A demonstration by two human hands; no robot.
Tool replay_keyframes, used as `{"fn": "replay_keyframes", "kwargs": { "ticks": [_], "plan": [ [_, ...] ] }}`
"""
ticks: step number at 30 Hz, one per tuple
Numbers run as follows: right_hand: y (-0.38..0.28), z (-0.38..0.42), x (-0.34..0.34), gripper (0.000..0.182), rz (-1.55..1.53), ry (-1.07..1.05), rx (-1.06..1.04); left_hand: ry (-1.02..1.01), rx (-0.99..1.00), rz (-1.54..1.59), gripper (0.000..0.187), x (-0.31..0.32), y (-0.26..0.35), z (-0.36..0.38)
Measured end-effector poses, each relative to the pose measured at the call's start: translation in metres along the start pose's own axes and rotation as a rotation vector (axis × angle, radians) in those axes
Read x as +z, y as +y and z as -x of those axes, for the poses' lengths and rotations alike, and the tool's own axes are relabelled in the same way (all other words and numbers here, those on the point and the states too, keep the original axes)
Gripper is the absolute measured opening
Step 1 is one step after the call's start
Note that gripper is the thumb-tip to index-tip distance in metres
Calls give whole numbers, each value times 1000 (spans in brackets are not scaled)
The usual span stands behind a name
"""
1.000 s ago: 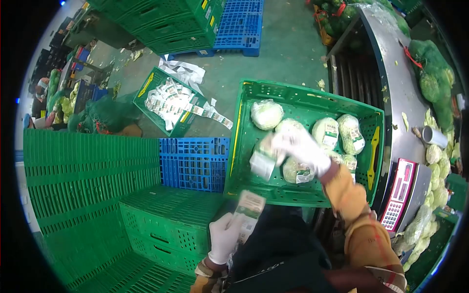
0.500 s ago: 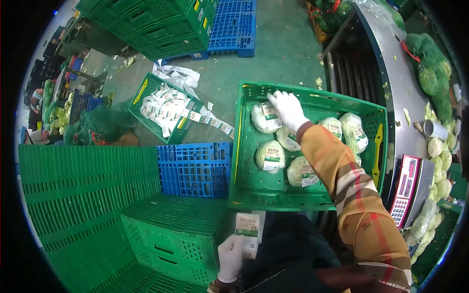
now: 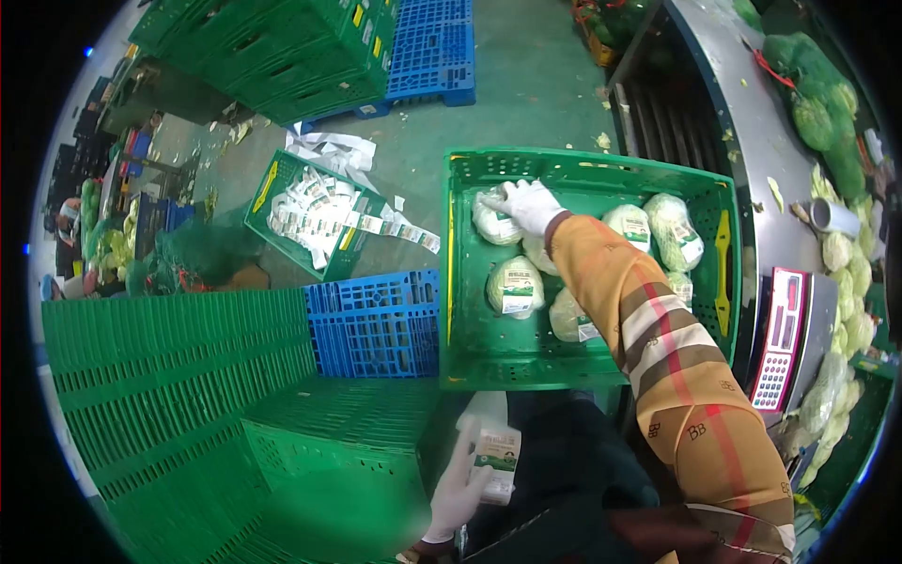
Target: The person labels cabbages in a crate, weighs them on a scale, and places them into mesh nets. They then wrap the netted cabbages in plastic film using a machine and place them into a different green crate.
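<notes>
Pressing a wrapped pale cabbage [image 3: 493, 218] at eleven o'clock in the green plastic crate [image 3: 583, 164], the gloved right hand [image 3: 528, 204] lies flat, fingers apart; left hand [image 3: 458, 491] grip is clamped on paper labels [image 3: 495, 456]. Several cabbages already show labels.

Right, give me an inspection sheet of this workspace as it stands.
Surface: green crate set at an angle over stacked green and blue crates.
Job's things: wrapped cabbages in the crate, most labelled; one labelled cabbage lies apart at the left; label stack near the body.
Clutter: crate of loose labels on the floor, paper strips trailing from it; leaf scraps on the steel counter.
Fingers: right hand, gloved, rests on the far-left cabbage; left hand, gloved, holds the label stack.
Cables: nothing seen.
Surroundings: scale at right, netted cabbages on the counter, a blue pallet, a person at far left.
</notes>
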State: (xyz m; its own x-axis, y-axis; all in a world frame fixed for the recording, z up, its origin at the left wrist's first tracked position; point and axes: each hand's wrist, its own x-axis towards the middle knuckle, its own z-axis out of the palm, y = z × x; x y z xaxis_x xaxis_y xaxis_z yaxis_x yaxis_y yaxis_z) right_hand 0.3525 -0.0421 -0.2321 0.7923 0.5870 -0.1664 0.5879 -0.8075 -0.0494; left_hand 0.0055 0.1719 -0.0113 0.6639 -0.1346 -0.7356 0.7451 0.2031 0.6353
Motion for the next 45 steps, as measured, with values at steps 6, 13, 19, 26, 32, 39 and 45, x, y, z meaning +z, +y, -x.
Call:
{"fn": "replay_keyframes", "kwargs": {
  "ticks": [6,13,19,26,32,39,45],
  "plan": [
    [-78,126,-69,67,-728,184,220,-336,5,-299,35,1,-12,13],
    [-169,348,-100,39,-1117,557,706,-468,233,-621,52,54,25,18],
    [-186,435,-122,34,-1222,640,794,-1009,278,-654,34,120,18,44],
    [-158,509,-156,29,-1419,778,901,-817,429,-726,12,192,-45,67],
    [-144,604,-177,29,-1295,1145,1044,-608,507,-744,25,265,-106,53],
    [-141,712,-204,25,-1005,1524,1245,-542,472,-885,33,361,-200,-39],
    [-156,757,-189,25,-952,1551,1369,-634,559,-1034,35,419,-255,-66]
  ]
}}
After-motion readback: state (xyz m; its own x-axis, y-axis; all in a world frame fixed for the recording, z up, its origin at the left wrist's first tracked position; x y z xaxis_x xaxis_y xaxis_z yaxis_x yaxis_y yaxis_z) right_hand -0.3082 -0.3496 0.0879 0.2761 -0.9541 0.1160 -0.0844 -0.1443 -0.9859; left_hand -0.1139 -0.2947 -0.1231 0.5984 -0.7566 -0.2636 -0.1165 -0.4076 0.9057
